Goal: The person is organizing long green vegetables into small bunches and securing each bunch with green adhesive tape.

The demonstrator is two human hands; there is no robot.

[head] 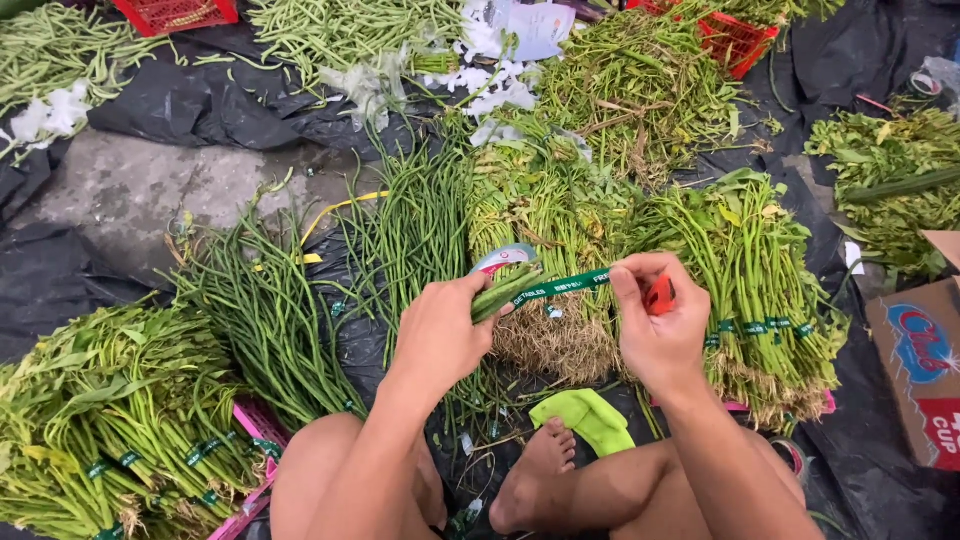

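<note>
My left hand [440,330] grips a small bundle of long green beans [503,291] near its cut ends. A green printed tape strip [562,284] runs from that bundle to my right hand [655,325], which pinches the tape and holds a small red tape cutter [660,295]. A tape roll [503,257] shows just above my left thumb. Both hands hover over a pile of leafy green stalks [550,230] with pale roots.
Bundled greens [110,420] lie at the left on a pink crate, more banded bundles [750,280] at the right. Loose long beans [270,310] spread over black plastic sheeting [60,280]. A cardboard box [920,350] stands at the right edge. A green cloth [590,418] lies by my foot.
</note>
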